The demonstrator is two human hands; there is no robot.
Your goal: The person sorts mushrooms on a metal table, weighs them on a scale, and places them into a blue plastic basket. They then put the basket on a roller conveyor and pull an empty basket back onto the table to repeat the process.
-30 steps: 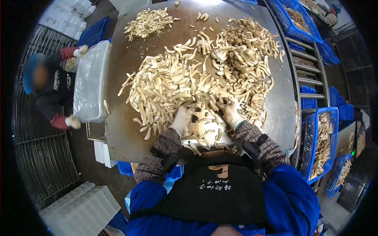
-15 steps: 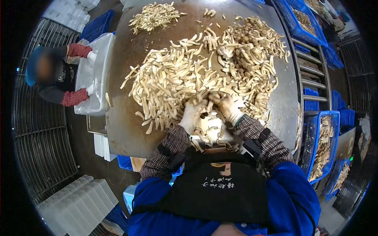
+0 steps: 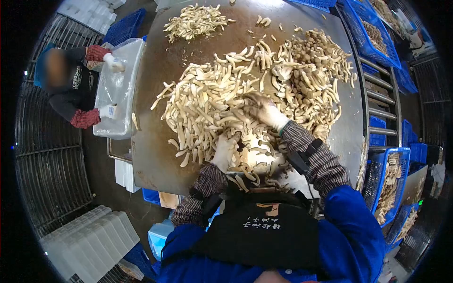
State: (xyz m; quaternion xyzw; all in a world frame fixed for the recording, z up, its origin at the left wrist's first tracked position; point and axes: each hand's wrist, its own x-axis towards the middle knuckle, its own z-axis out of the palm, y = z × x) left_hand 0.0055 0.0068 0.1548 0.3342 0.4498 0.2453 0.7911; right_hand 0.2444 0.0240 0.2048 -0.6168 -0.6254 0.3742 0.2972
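My left hand (image 3: 226, 147), in a white glove, is at the near edge of a big heap of pale, long-stemmed mushrooms (image 3: 198, 94). Its fingers are curled in, and what lies in them is partly hidden among the stems. My right hand (image 3: 264, 111), in a soiled white glove, reaches over the middle of the heap, fingers apart and pointing left, touching mushrooms. Below the hands, loose mushrooms (image 3: 255, 175) lie at the table edge by my apron. Clustered mushrooms with brown caps (image 3: 306, 70) are piled to the right.
The metal table (image 3: 151, 155) bears a smaller pile of mushrooms (image 3: 196, 21) at the far left. Across the left side, a co-worker (image 3: 71, 89) has gloved hands on a plastic-lined white bin (image 3: 115, 89). At right stand a roller conveyor (image 3: 377, 87) and a blue crate of mushrooms (image 3: 403, 188).
My hands were together over the near edge of the heap. Now they are apart: the right has moved up and left onto the pile, the left slightly down. The co-worker's hands shifted on the bin.
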